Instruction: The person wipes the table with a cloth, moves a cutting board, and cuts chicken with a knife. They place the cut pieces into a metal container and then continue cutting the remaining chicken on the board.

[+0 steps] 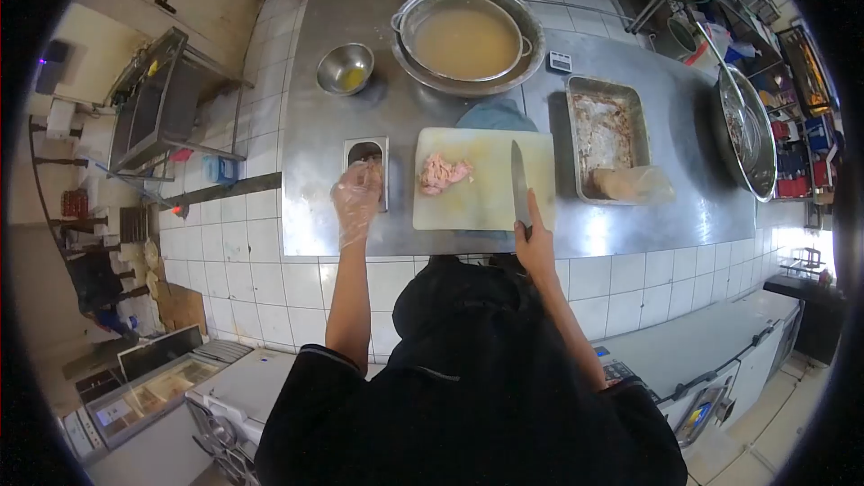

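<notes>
My left hand (358, 191), in a clear plastic glove, is over a small rectangular steel container (352, 146) at the left of the cutting board. Its fingers are bunched at the opening; what they hold, if anything, I cannot make out. My right hand (537, 250) grips the handle of a kitchen knife (519, 175), its forefinger stretched along the blade and the tip pointing away from me over the board. A pile of chopped pink raw meat (442, 175) lies on the left half of the white cutting board (490, 202).
Beyond the board are a bluish cloth (498, 115), a colander (515, 58) of cloudy liquid in a larger bowl and a small steel bowl (335, 61). To the right sit a stained metal tray (641, 117) with a plastic bag (639, 184), a digital timer (560, 61) and a large pan (763, 157).
</notes>
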Available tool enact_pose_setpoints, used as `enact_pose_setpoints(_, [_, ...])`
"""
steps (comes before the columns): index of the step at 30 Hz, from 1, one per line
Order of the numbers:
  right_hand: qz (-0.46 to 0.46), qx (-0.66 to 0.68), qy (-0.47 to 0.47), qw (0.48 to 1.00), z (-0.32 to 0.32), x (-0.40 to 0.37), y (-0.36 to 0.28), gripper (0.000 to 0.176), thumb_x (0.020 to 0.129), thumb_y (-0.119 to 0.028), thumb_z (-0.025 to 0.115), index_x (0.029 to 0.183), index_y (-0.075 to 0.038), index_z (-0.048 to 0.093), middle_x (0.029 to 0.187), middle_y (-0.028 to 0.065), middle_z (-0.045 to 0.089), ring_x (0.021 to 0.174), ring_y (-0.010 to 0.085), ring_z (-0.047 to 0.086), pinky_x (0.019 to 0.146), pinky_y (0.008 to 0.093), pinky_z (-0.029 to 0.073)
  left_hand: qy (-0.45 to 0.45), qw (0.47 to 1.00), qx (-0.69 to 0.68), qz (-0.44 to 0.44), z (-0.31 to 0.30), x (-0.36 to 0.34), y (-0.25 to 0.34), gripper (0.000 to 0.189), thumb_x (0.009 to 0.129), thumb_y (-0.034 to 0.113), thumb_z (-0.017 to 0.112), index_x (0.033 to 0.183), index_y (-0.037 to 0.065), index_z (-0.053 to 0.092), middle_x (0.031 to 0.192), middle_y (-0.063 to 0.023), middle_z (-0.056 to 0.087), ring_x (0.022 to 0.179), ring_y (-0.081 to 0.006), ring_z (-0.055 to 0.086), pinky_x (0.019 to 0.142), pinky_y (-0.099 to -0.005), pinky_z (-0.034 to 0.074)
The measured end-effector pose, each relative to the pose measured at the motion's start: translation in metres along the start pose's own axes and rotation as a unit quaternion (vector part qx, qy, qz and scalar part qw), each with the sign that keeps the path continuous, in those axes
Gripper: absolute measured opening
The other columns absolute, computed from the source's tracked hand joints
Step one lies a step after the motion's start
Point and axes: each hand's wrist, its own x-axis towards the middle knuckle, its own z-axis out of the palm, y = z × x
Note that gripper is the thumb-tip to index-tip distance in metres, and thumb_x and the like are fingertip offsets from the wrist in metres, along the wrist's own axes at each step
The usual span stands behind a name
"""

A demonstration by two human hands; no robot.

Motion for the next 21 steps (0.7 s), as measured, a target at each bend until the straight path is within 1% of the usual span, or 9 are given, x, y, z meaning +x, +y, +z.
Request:
enact_pose_setpoints(1, [0.011,-0.003,-0.007,1.000,0.004,-0.005,-0.001,0.079,0.094,-0.004,0.060,0.163,-0.019,0.025,0.059,0.0174,0.055,0.050,0.0271,0.052,0.056,0.0378,0.046,-0.053,0.996,-0.047,-0.046,0.000,0.003,-0.023,0.032,0.095,0.025,0.074,0.115,0.000,0.070,0.098,-0.0142,0.076,0.089,-0.0208,0.074,0.080,-0.0302,0.059])
enact_pose_setpoints(2, [0.023,-0.005,-0.013,1.000,0.008,-0.011,-0.003,0.080,0.094,-0.004,0.061,0.164,-0.018,0.024,0.061,0.0186,0.058,0.051,0.0286,0.054,0.057,0.0381,0.047,-0.077,0.977,-0.174,-0.094,-0.002,0.001,-0.034,0.041,0.094,0.028,0.075,0.125,0.003,0.064,0.110,-0.0157,0.072,0.099,-0.0233,0.071,0.084,-0.0337,0.059])
enact_pose_setpoints(4, [0.080,0.001,-0.028,0.996,0.010,-0.008,-0.025,0.084,0.093,-0.003,0.061,0.164,-0.013,0.019,0.069,0.0226,0.066,0.057,0.0346,0.064,0.059,0.0393,0.050,-0.112,0.883,-0.419,-0.182,-0.014,0.004,-0.023,0.064,0.093,0.034,0.077,0.145,0.008,0.050,0.133,-0.0187,0.064,0.118,-0.0283,0.065,0.093,-0.0405,0.058])
enact_pose_setpoints(7, [0.070,0.071,0.034,0.994,0.021,-0.013,-0.055,0.093,0.091,-0.003,0.066,0.165,-0.011,0.011,0.064,0.0084,0.060,0.052,0.0163,0.051,0.055,0.0315,0.045,-0.086,0.677,-0.679,-0.272,-0.026,0.010,0.024,0.081,0.094,0.048,0.071,0.159,0.029,0.028,0.158,-0.0167,0.036,0.137,-0.0339,0.045,0.101,-0.0570,0.050])
enact_pose_setpoints(10, [0.051,0.107,0.039,0.992,0.021,-0.012,-0.109,0.108,0.085,-0.003,0.073,0.165,-0.009,0.001,0.069,0.0050,0.062,0.055,0.0120,0.051,0.055,0.0279,0.044,-0.059,0.603,-0.746,-0.277,-0.015,0.025,0.046,0.088,0.093,0.067,0.059,0.161,0.045,0.008,0.167,-0.0130,0.012,0.147,-0.0415,0.027,0.108,-0.0718,0.036])
enact_pose_setpoints(13, [0.012,0.150,0.046,0.988,0.019,-0.004,-0.157,0.119,0.080,-0.002,0.077,0.165,-0.010,-0.006,0.072,0.0053,0.062,0.056,0.0107,0.051,0.055,0.0263,0.044,-0.032,0.591,-0.757,-0.278,0.011,0.037,0.059,0.121,0.084,0.071,0.068,0.158,0.044,-0.024,0.171,-0.0085,0.000,0.154,-0.0391,0.022,0.115,-0.0664,0.031])
enact_pose_setpoints(16, [-0.026,0.143,0.008,0.989,0.007,0.006,-0.189,0.125,0.078,-0.001,0.078,0.164,-0.012,-0.013,0.076,0.0043,0.062,0.058,0.0095,0.051,0.055,0.0252,0.044,-0.004,0.573,-0.755,-0.319,0.035,0.044,0.084,0.118,0.082,0.073,0.066,0.158,0.046,-0.021,0.172,-0.0075,-0.002,0.154,-0.0376,0.021,0.117,-0.0645,0.029])
enact_pose_setpoints(19, [-0.087,0.186,0.002,0.979,0.002,0.014,-0.205,0.130,0.077,0.000,0.079,0.163,-0.016,-0.018,0.078,0.0018,0.061,0.059,0.0076,0.051,0.054,0.0229,0.042,0.019,0.548,-0.749,-0.371,0.051,0.038,0.113,0.106,0.088,0.074,0.056,0.162,0.039,-0.012,0.172,-0.0050,0.007,0.155,-0.0339,0.021,0.121,-0.0566,0.026])
enact_pose_setpoints(21, [-0.119,0.222,-0.007,0.968,-0.001,0.019,-0.207,0.131,0.076,0.003,0.077,0.163,-0.017,-0.020,0.075,0.0000,0.058,0.058,0.0063,0.049,0.054,0.0214,0.040,-0.025,0.444,-0.800,-0.402,0.068,0.034,0.110,0.110,0.087,0.073,0.058,0.163,0.034,-0.012,0.171,-0.0080,0.009,0.155,-0.0357,0.022,0.121,-0.0574,0.026])
